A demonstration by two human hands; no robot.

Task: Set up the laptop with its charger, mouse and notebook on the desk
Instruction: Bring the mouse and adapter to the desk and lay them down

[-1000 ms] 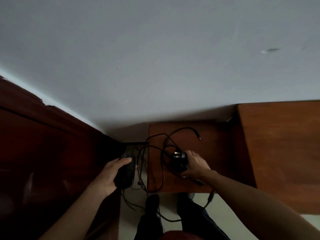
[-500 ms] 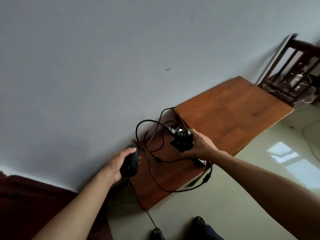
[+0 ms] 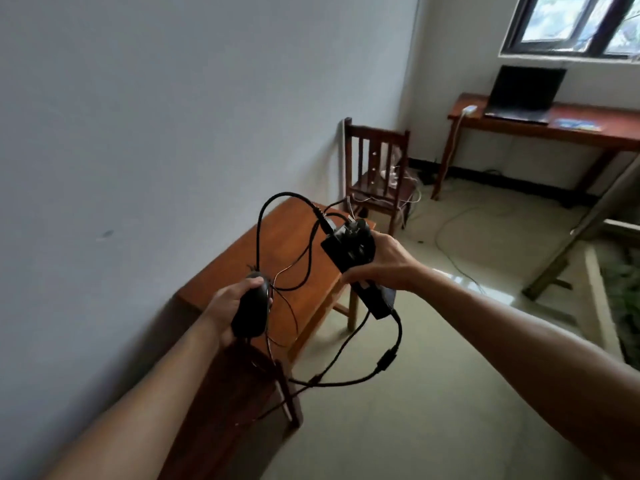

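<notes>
The left hand [image 3: 225, 304] wraps its grip around a black mouse [image 3: 251, 309] at 7 o'clock, and the right hand [image 3: 388, 263] clasps the black charger brick [image 3: 349, 247] with cables dangling. At 1 o'clock, far off, the open laptop [image 3: 523, 93] sits on the desk surface [image 3: 588, 131] beside a blue notebook [image 3: 576, 124].

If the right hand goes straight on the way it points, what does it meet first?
Probably the wooden chair by the wall; right hand, gripping the black charger brick, points there, past the small wooden table. Depth is unclear.

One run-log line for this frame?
left hand: holds mouse | right hand: holds charger | laptop: open on desk
</notes>
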